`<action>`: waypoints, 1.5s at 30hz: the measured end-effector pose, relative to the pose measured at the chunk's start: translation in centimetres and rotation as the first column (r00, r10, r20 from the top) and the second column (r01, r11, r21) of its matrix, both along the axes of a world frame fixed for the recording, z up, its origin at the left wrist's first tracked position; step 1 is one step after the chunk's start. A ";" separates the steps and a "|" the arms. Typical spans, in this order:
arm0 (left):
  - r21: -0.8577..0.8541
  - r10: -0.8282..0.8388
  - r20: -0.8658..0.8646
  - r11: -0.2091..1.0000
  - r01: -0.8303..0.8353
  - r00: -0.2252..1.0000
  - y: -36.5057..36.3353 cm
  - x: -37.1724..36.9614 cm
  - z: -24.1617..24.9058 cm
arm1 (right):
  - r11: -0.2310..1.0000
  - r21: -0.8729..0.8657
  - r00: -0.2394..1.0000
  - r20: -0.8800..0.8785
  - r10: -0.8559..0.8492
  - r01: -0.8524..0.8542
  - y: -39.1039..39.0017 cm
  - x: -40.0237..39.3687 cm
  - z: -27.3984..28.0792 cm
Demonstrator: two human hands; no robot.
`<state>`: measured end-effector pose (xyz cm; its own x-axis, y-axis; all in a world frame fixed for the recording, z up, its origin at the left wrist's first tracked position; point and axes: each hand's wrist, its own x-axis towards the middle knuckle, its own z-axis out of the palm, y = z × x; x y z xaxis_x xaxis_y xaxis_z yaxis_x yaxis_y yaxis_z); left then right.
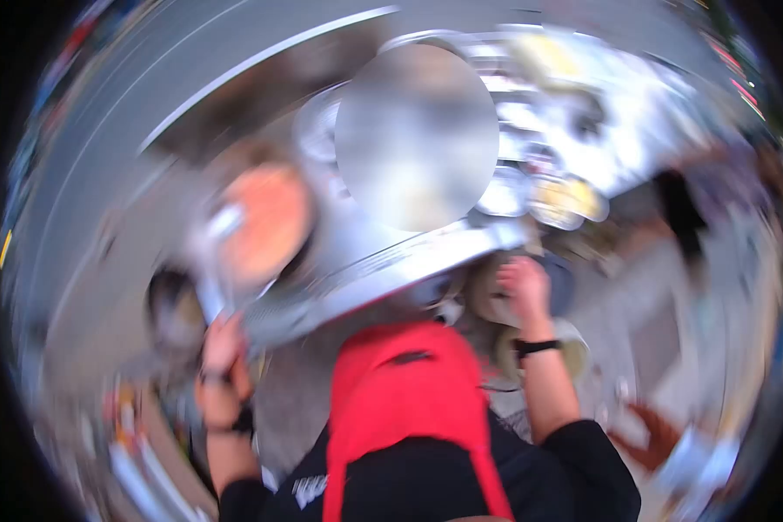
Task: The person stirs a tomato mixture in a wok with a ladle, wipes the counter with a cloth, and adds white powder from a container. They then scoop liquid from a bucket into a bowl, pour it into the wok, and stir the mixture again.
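Note:
Motion blurs the whole head view. My left hand (pixel 222 344) is low on the left with its fingers curled, below a pale, long streak that could be a handle; what it grips is too smeared to name. Above it is a round pan (pixel 300 252) of orange-red food with a whitish patch on it. My right hand (pixel 524 283) is closed like a fist, with nothing visible in it, over several round tubs (pixel 565 283) below the counter's front edge. A large, smooth, round metal plate (pixel 418 139) lies on the counter between and beyond my hands.
Small bowls (pixel 503 191) and a dish of yellow food (pixel 555 202) stand right of the plate on the metal counter (pixel 391 265). A dark pot (pixel 174 304) is at the left. Another person's hand (pixel 648 439) shows at the lower right. A road (pixel 191 61) runs beyond.

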<state>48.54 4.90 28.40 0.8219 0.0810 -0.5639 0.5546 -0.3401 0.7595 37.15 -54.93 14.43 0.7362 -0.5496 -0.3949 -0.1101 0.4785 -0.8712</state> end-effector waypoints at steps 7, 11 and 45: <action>0.862 -0.674 0.248 0.481 0.159 0.695 14.8 8.9 -19.0 | 0.982 0.009 0.980 -0.071 -0.188 0.189 12.5 -8.7 5.6; -0.009 -0.236 -0.098 0.972 0.236 0.967 8.5 8.6 -11.3 | 0.997 -0.081 0.999 -0.035 -0.016 0.013 19.1 -10.9 9.5; -0.476 -0.011 0.481 0.837 0.271 0.877 1.9 -5.1 -0.7 | 0.563 0.068 0.549 -0.147 0.822 -0.824 49.5 1.0 19.9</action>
<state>43.44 6.81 27.74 0.9664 -0.2501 -0.0588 0.0926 0.1254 0.9878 38.16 -5.42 34.33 0.8025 0.2631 -0.5356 -0.5757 0.1055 -0.8108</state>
